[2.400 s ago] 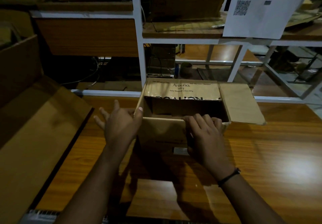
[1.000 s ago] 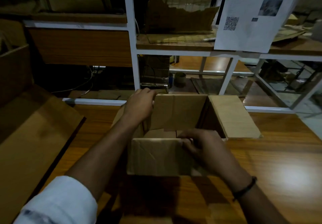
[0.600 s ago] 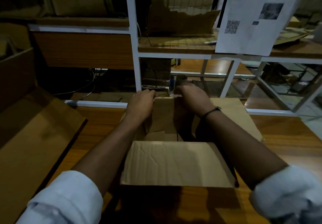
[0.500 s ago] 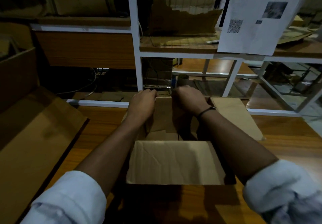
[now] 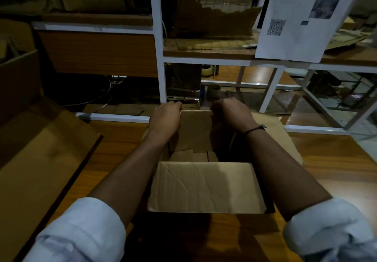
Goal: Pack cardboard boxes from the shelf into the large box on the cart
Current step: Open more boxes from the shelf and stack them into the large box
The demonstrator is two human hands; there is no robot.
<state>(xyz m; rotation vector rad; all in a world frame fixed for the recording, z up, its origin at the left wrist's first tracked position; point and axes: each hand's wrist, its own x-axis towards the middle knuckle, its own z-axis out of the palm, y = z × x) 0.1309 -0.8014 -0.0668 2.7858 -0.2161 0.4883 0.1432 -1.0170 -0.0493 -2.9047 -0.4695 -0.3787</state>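
At 9 o'clock the large box [image 5: 30, 170] lies w/ a flap open, prob. ready for loading. Towards 12, left hand [image 5: 165, 119] and right hand [image 5: 230, 113] each curl over a top corner of the far flap [image 5: 195, 129] (likely so it folds evenly). The cardboard box [image 5: 206, 186] sits centre on the surface [image 5: 336, 170], near flap out toward 6, side flap [image 5: 271, 131] splayed at 2

We get one wide-angle view from the person's head, facing forward and steeply down, close above the near edge of the wooden surface [image 5: 330, 172], with the white shelf frame [image 5: 157, 58] along its far edge.
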